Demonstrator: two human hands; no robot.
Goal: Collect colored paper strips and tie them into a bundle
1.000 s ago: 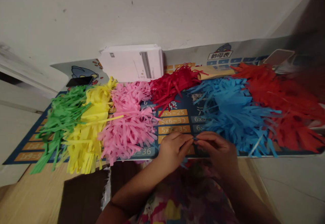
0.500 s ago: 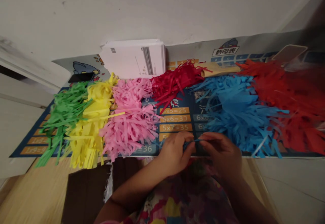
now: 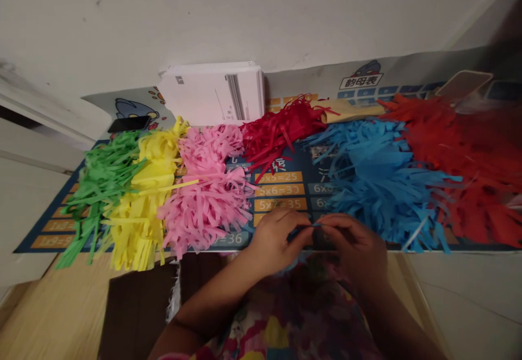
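Observation:
My left hand (image 3: 277, 237) and my right hand (image 3: 353, 243) meet at the front edge of a dark blue multiplication-table mat (image 3: 281, 197). Their fingertips pinch a thin blue paper strip (image 3: 314, 225), and part of it is hidden by my fingers. Beside my right hand lies a heap of blue paper fringe (image 3: 379, 186). A pink paper fringe (image 3: 204, 210) lies left of my left hand. Farther left are yellow fringe (image 3: 138, 224) and green fringe (image 3: 98, 191). Dark red fringe (image 3: 281, 129) and bright red fringe (image 3: 457, 153) lie at the back and right.
A white stack of paper (image 3: 212, 93) and a black phone (image 3: 128, 124) stand at the back, against a white wall (image 3: 244, 12). A rolled brown paper (image 3: 350, 111) lies behind the fringes. A wooden floor (image 3: 53, 300) shows below the mat.
The view has shifted slightly. My hands stay together at the mat's front edge, and my fingers have shifted a little on the blue strip.

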